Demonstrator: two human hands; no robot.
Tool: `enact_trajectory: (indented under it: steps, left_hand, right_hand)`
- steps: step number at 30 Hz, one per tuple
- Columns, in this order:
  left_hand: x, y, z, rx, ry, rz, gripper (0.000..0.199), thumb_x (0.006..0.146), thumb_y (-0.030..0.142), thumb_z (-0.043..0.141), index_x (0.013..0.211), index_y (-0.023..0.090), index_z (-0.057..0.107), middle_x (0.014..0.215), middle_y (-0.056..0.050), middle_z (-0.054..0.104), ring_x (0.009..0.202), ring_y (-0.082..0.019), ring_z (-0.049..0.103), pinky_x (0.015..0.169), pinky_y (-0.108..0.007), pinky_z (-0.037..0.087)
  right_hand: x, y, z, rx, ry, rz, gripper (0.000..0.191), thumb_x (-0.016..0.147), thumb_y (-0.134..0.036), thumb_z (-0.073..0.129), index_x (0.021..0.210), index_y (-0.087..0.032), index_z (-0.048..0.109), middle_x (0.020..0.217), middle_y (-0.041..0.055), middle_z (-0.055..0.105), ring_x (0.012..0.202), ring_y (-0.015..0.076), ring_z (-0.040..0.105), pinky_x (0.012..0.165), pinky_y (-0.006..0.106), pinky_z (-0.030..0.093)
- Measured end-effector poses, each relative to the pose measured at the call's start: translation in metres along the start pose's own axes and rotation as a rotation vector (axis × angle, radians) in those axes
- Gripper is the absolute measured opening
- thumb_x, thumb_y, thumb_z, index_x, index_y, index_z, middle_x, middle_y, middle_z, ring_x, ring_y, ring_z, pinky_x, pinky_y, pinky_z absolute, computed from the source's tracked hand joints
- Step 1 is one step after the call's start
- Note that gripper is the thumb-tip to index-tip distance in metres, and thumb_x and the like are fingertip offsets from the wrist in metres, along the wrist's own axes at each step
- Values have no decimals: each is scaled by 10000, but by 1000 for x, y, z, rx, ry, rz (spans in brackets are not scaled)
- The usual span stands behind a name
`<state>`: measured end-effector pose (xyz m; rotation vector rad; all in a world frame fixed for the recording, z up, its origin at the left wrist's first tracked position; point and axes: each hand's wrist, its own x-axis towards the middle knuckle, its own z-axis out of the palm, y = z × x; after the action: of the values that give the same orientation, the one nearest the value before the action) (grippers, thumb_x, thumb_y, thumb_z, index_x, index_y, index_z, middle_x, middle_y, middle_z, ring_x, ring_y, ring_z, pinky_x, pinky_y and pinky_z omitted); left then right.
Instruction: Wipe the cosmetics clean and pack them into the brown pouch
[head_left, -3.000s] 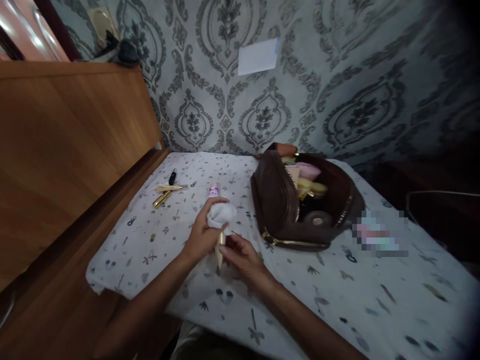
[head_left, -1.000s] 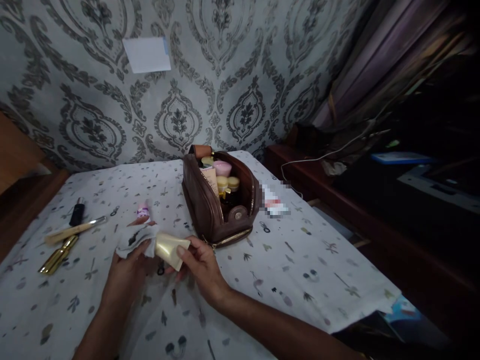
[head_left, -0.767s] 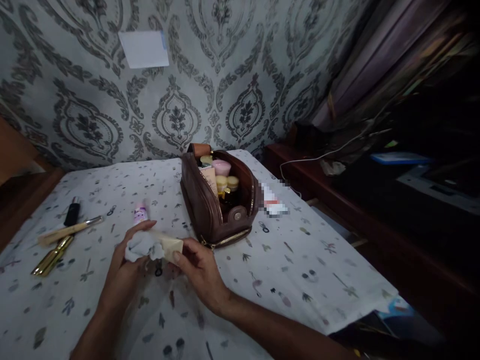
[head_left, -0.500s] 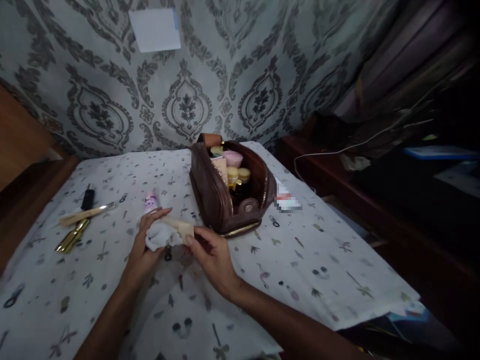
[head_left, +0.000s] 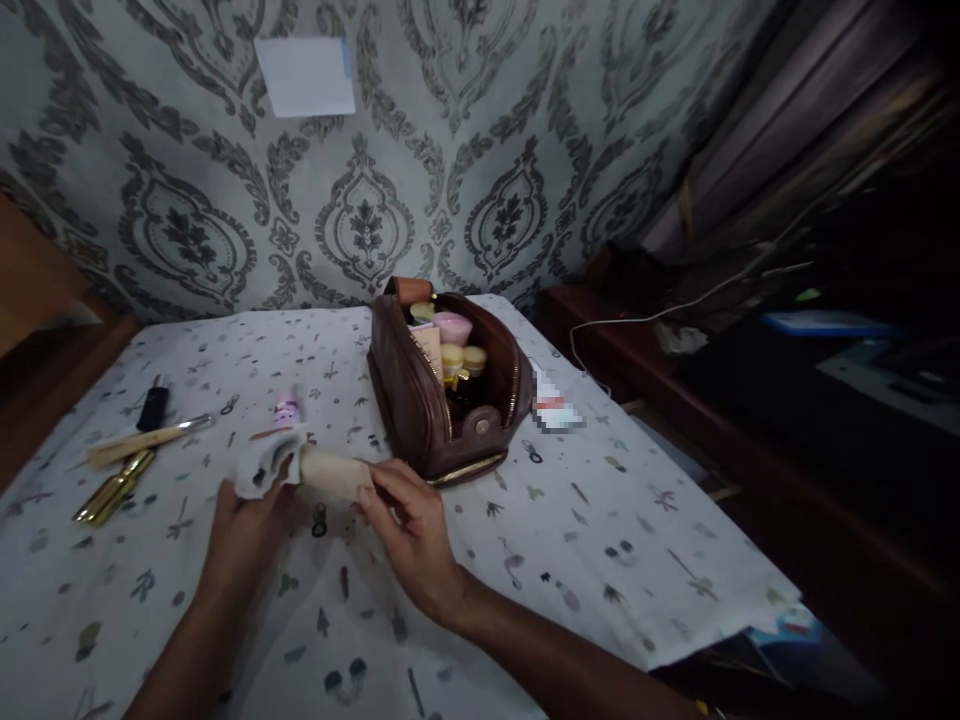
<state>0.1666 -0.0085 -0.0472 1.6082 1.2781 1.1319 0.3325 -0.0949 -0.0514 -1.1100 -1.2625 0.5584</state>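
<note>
My left hand (head_left: 251, 515) is closed around a crumpled white cloth (head_left: 259, 465), which touches the left end of a pale beige tube (head_left: 335, 473). Between the thumb and fingers of my right hand (head_left: 412, 530) is the tube's other end. Just behind the cloth stands a small purple-and-white bottle (head_left: 286, 410). Right of it, a brown toiletry bag (head_left: 405, 400) gapes with its zip undone. Inside are a pink jar (head_left: 452, 328), two yellow-lidded jars (head_left: 473, 360), a beige box (head_left: 426, 350) and a dark bottle with a gold top (head_left: 462, 384).
At the left lie a black bottle (head_left: 154, 405), a brush (head_left: 150, 442) and a gold item (head_left: 112, 490). A blurred white packet (head_left: 555, 402) is right of the bag. A white cable (head_left: 637, 318) runs over the dark furniture. Patterned fabric (head_left: 364, 225) hangs behind.
My left hand has moved left with the cloth, off most of the tube, so more of the tube shows. The right hand keeps its grip. The view has shifted slightly.
</note>
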Motion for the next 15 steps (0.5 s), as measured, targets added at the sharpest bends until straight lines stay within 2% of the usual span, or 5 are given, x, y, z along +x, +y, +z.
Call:
enact_trajectory:
  steps: [3,7,9,11,15]
  left_hand:
    - [4,-2,-3,-24,42,-53,188,631,310,773,811,269,740,1013,-40,741,1298,-334,496,1145,-489,339]
    - [6,8,7,-386,27,-286,216,599,375,744,736,212,708,779,-23,716,826,-225,676,750,-323,575]
    - [7,15,14,-542,41,-466,248,540,358,773,680,184,664,637,8,661,606,-158,621,572,-260,545]
    - [7,22,19,-640,89,-592,307,458,275,817,678,173,630,576,38,629,519,-124,576,503,-231,511]
    - [12,29,18,-601,220,-593,441,415,284,852,758,186,592,523,57,618,445,-135,554,445,-247,485]
  right_hand:
    - [0,0,-1,-3,12,-55,282,957,-233,567,1201,-232,710,967,69,701,860,154,655,775,283,559]
    - [0,-4,-4,-17,-35,-160,324,956,-174,563,1244,-256,687,1023,76,690,943,153,664,811,272,562]
    - [0,-5,-6,-20,-74,-194,346,963,-158,548,1264,-277,672,1038,75,685,951,147,667,817,268,564]
    - [0,-6,-6,-16,-112,-202,356,970,-154,536,1275,-288,659,1040,72,687,943,143,674,808,263,569]
    - [0,-1,-4,-16,-181,-172,302,962,-165,558,1223,-254,681,1034,72,711,951,149,690,827,258,574]
